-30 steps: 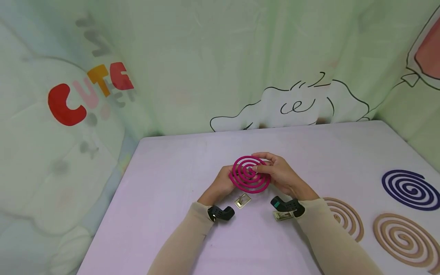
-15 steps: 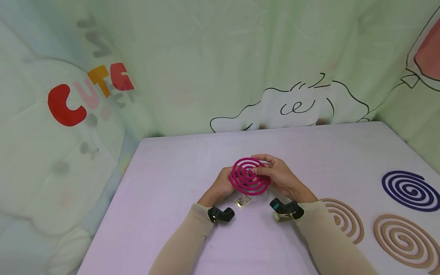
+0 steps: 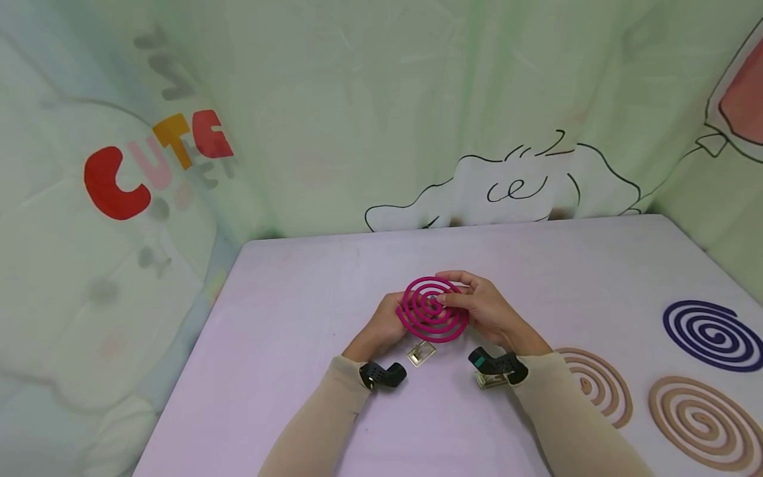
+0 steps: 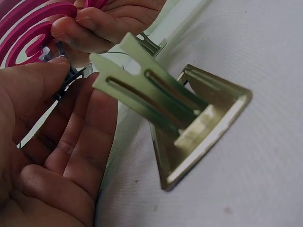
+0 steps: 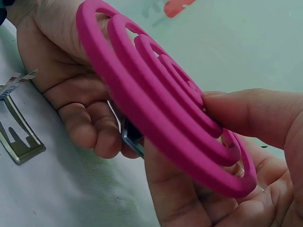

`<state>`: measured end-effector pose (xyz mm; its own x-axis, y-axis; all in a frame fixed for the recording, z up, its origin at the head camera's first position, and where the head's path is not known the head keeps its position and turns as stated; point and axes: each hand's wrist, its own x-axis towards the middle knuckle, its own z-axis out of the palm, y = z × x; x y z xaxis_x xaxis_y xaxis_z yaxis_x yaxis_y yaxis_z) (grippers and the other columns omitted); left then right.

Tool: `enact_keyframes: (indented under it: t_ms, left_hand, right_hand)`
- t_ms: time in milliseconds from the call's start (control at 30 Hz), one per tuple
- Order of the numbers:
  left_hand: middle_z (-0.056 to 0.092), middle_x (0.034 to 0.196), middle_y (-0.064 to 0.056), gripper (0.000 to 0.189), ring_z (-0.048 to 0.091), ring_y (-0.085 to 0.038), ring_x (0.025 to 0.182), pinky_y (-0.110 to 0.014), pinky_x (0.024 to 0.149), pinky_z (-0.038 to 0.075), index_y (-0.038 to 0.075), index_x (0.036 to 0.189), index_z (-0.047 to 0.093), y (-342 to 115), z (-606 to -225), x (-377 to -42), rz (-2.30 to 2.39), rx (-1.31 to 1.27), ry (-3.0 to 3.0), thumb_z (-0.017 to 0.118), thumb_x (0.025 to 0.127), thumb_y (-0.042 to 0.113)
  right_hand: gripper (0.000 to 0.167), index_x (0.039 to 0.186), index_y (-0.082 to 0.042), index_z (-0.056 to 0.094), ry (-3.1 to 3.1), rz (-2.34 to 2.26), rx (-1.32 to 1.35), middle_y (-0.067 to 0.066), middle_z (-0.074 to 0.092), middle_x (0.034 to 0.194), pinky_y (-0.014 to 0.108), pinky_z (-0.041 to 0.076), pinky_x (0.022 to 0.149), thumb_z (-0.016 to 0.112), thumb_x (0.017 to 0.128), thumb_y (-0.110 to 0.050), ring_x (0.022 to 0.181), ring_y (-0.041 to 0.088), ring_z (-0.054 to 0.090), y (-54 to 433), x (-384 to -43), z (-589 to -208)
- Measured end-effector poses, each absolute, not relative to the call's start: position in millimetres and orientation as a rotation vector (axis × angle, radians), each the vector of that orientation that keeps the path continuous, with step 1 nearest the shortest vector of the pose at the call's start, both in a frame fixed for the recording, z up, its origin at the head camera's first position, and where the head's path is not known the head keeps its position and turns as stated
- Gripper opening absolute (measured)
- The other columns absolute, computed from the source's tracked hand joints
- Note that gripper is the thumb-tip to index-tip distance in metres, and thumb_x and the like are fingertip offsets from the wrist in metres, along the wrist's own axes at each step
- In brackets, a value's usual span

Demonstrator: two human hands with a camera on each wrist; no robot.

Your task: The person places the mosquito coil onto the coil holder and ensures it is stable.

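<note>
A pink mosquito coil (image 3: 433, 309) is held up, tilted, above the table between both hands. My right hand (image 3: 489, 308) pinches it, thumb near the centre of the spiral and fingers behind. Behind the coil, my left hand (image 3: 384, 321) pinches a dark metal coil stand (image 4: 72, 75) between thumb and fingers, its upper end at the coil's centre; the coil hides much of this stand in the right wrist view. Just below the hands lies a gold metal stand (image 3: 422, 354) with raised, slotted prongs (image 4: 137, 80).
Another metal stand (image 3: 491, 380) lies partly under the right wrist's camera. On the right of the table (image 3: 310, 311) are two tan coils, one (image 3: 587, 384) partly behind the right sleeve and one (image 3: 703, 419) farther right, with a navy coil (image 3: 718, 338) beyond them.
The whole scene sits slightly lower in the head view. Both hands keep nearly the same hold at the pink coil.
</note>
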<state>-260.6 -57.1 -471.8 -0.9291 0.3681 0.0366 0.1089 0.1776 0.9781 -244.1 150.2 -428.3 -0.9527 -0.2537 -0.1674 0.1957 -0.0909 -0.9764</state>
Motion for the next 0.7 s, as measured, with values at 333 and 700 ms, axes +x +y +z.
enact_keyframes:
  t_ms: [333,700]
  left_hand:
    - [0.055,0.075,0.002,0.017,0.043,-0.013,0.071,-0.026,0.063,0.036,-0.001,0.095,0.071,-57.0,-470.6,-259.2,1.836,0.458,2.234,0.070,0.099,0.016]
    - [0.051,0.072,0.003,0.018,0.044,-0.011,0.069,-0.025,0.062,0.037,-0.001,0.094,0.070,-58.0,-472.0,-260.0,1.842,0.479,2.232,0.070,0.099,0.017]
  right_hand:
    - [0.054,0.148,0.005,0.046,1.884,-2.116,-0.087,0.003,0.073,0.103,0.027,0.061,0.082,0.067,0.100,-0.004,0.090,0.013,0.074,150.5,-243.2,-428.2]
    - [0.053,0.148,0.005,0.046,1.915,-2.085,-0.089,0.006,0.072,0.111,0.028,0.060,0.084,0.066,0.100,-0.004,0.093,0.013,0.073,149.9,-243.3,-428.9]
